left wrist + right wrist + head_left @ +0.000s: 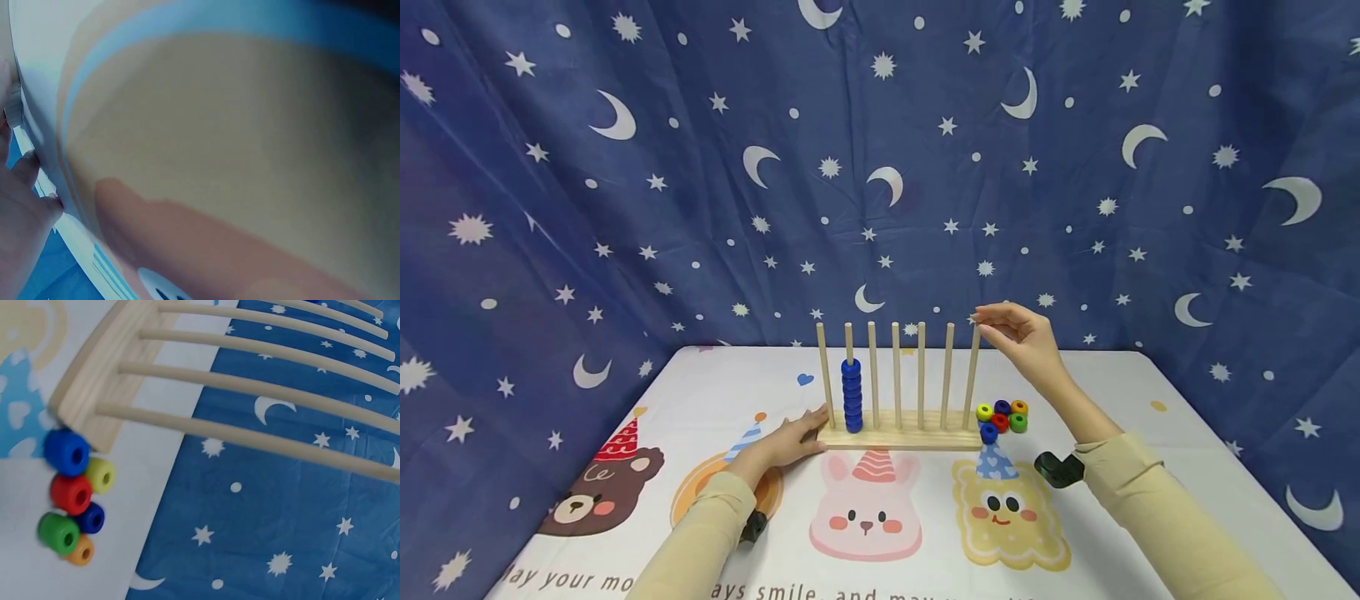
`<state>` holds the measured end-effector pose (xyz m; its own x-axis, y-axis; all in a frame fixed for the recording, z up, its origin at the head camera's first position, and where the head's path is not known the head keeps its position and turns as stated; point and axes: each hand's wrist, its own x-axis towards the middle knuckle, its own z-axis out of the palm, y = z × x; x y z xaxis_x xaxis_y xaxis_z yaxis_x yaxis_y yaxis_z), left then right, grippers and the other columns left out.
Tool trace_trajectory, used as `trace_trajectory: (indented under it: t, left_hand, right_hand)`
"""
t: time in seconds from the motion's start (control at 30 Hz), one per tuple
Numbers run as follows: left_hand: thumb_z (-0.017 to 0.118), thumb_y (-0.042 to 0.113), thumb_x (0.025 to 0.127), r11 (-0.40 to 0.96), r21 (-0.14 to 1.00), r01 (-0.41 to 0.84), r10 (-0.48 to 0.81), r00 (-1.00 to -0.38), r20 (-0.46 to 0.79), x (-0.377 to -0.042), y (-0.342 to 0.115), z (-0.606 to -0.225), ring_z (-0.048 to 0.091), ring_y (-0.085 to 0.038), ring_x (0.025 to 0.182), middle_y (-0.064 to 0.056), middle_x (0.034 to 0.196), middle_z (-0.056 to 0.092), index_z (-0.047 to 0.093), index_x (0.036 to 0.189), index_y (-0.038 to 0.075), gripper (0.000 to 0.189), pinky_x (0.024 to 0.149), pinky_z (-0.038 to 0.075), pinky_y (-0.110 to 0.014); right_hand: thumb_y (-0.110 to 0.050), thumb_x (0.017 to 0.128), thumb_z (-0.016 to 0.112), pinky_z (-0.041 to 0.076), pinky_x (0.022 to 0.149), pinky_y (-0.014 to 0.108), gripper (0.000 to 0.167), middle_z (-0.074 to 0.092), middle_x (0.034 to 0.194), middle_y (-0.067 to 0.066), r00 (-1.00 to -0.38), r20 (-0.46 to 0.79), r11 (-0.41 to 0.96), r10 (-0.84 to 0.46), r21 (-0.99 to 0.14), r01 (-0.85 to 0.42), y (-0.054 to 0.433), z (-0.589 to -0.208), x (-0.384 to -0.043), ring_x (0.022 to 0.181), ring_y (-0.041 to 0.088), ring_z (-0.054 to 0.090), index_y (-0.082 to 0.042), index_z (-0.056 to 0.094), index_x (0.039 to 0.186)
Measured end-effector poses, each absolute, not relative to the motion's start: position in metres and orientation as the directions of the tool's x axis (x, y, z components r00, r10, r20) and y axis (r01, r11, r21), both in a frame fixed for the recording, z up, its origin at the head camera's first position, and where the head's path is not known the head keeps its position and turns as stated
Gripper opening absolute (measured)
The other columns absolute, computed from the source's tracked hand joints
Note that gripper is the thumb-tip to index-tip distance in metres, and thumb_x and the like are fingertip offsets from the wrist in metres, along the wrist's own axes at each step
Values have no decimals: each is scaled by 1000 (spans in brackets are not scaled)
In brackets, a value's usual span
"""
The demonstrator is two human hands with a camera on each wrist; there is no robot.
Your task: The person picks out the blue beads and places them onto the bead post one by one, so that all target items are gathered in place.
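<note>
A wooden bead rack (pixel 887 439) with several upright pegs stands on the table. My left hand (pixel 786 442) is at the left end of its base, thumb by the front edge and fingers toward the back. In the left wrist view, fingers (pixel 25 169) show at the left edge. My right hand (pixel 1021 333) is raised at the top of the rightmost peg (pixel 972 379), thumb and fingertips curved around its tip. Whether they pinch anything is too small to tell. Blue beads (pixel 852 396) are stacked on the second peg from the left; the other pegs look bare.
Right of the base lie several loose beads: blue (pixel 66 452), yellow (pixel 100 475), red (pixel 71 494), dark blue (pixel 91 518), green (pixel 59 533) and orange (pixel 81 550). A cartoon-printed white cloth (pixel 925 575) covers the table. Behind it hangs a blue star-and-moon curtain (pixel 880 233).
</note>
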<state>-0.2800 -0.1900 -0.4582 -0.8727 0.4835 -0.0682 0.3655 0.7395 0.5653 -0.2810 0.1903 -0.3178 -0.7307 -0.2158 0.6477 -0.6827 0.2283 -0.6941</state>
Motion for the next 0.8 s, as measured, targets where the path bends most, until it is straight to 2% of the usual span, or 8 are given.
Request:
trace_trajectory:
  t: [0.13,0.23,0.33,0.47,0.57,0.63,0.73,0.8]
  left_hand:
    - [57,23,94,744,563,360,478,-876,-71,-280,-191,-460,15,-50,139,-24,152,24,29,146,-2,65,109,5,-70]
    - [57,23,94,741,565,364,481,-874,-68,-280,-191,-460,15,-50,139,-24,152,24,29,145,-2,64,108,5,-71]
    - [57,22,93,742,566,360,479,-875,-72,-280,-190,-460,16,-50,139,-24,152,24,30,145,-2,64,108,5,-71]
    - [58,22,93,748,565,347,471,-878,-84,-278,-189,-461,17,-50,139,-24,152,24,31,145,-2,62,108,6,-71]
    - [58,22,93,749,564,346,470,-878,-85,-278,-189,-462,17,-49,139,-23,153,23,31,145,-2,62,108,6,-71]
    - [58,22,93,745,566,352,473,-878,-77,-278,-189,-461,17,-50,139,-24,152,23,31,145,-2,63,108,6,-71]
    - [57,21,93,739,567,364,481,-874,-66,-278,-189,-459,17,-51,138,-26,152,23,30,145,-4,64,108,6,-71]
    - [57,22,93,739,566,365,483,-873,-67,-279,-189,-458,16,-51,139,-25,152,24,30,145,-4,64,108,5,-71]
  right_hand:
    - [-1,88,63,50,83,9,26,69,101,-5,-743,635,242,-211,-703,-669,198,-323,-276,92,-4,62,6,62,113]
    - [0,88,62,49,83,9,25,68,101,-8,-756,620,261,-210,-710,-654,205,-328,-274,92,-5,62,4,63,113]
    - [-3,88,63,49,82,8,25,69,102,5,-764,603,281,-230,-710,-645,213,-336,-273,91,-3,62,4,63,112]
    - [-9,89,64,49,82,8,26,68,103,13,-783,560,335,-270,-708,-622,223,-349,-273,91,-1,63,3,63,112]
    - [-9,89,64,49,81,7,25,68,106,14,-802,516,380,-299,-707,-597,229,-357,-274,91,-2,63,2,64,111]
    - [-9,89,65,49,81,7,25,66,110,23,-808,496,409,-319,-696,-590,232,-361,-275,91,-3,62,2,64,111]
    - [-8,88,65,51,83,12,27,66,111,22,-813,469,443,-346,-682,-582,237,-366,-276,92,-2,62,3,63,112]
    - [-8,87,66,53,86,18,29,66,112,22,-815,449,475,-366,-663,-579,240,-371,-277,94,4,63,4,63,113]
